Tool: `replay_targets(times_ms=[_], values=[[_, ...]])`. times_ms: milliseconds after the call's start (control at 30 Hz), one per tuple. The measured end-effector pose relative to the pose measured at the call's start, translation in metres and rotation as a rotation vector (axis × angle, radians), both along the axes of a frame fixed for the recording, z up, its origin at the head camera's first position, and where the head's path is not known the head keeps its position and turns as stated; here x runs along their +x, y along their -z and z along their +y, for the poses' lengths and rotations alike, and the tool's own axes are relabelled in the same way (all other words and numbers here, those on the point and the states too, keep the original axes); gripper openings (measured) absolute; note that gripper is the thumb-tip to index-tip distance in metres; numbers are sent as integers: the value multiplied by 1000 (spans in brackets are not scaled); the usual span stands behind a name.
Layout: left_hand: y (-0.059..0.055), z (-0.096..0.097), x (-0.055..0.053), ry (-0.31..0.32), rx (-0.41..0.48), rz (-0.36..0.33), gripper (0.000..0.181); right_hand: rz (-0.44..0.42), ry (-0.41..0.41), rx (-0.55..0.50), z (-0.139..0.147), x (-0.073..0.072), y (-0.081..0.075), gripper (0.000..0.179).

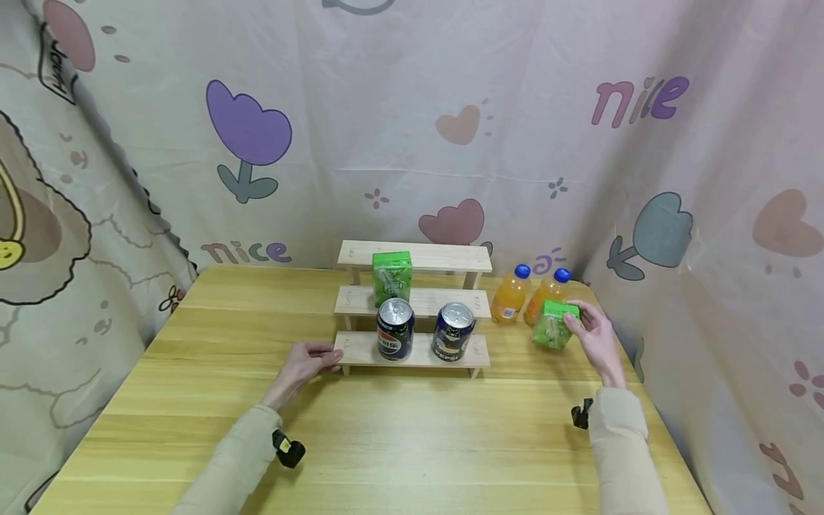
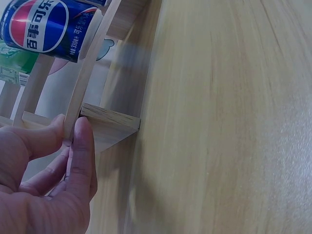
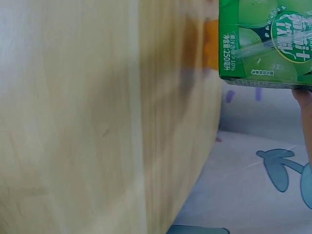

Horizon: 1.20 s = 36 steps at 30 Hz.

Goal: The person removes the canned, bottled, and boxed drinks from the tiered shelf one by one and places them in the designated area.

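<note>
A small three-step wooden rack (image 1: 412, 255) stands at the back of the table. Its lowest step is pinched at the left end between thumb and fingers of my left hand (image 1: 305, 367); the left wrist view shows this grip closely. On that step are two dark blue Pepsi cans, one at the left (image 1: 395, 330) and one at the right (image 1: 453, 332). Behind them a green juice box (image 1: 391, 277) stands on the middle step. To the right of the rack my right hand (image 1: 594, 335) grips another green juice box (image 1: 552, 325), tilted and lifted off the tabletop.
Two orange juice bottles with blue caps, one nearer the rack (image 1: 511, 295) and one partly behind the held box (image 1: 546, 290), stand at the table's back right. A patterned curtain (image 1: 386, 93) hangs behind and along both sides of the wooden table (image 1: 412, 443).
</note>
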<state>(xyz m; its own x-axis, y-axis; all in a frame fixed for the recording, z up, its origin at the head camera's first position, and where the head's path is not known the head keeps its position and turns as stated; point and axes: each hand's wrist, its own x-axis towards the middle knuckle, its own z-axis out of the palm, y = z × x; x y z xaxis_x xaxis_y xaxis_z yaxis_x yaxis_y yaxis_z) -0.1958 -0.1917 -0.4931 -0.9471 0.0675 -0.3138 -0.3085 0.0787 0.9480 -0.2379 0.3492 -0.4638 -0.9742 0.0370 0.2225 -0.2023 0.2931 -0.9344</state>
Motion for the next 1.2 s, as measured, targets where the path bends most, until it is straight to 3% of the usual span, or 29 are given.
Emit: replay_targets(times_ms=[233, 433, 733, 1000, 1200], values=[[-2, 0, 1, 2, 14, 8, 49, -81, 3, 74, 11, -7, 6, 50], [0, 2, 1, -7, 17, 13, 47, -117, -15, 73, 18, -10, 8, 48], [1, 1, 1, -11, 26, 13, 46, -206, -57, 206, 23, -13, -1, 57], [1, 0, 1, -3, 33, 15, 47, -257, -112, 140, 31, -13, -4, 58], [1, 0, 1, 0, 20, 11, 48, -284, -107, 56, 29, -11, -3, 61]])
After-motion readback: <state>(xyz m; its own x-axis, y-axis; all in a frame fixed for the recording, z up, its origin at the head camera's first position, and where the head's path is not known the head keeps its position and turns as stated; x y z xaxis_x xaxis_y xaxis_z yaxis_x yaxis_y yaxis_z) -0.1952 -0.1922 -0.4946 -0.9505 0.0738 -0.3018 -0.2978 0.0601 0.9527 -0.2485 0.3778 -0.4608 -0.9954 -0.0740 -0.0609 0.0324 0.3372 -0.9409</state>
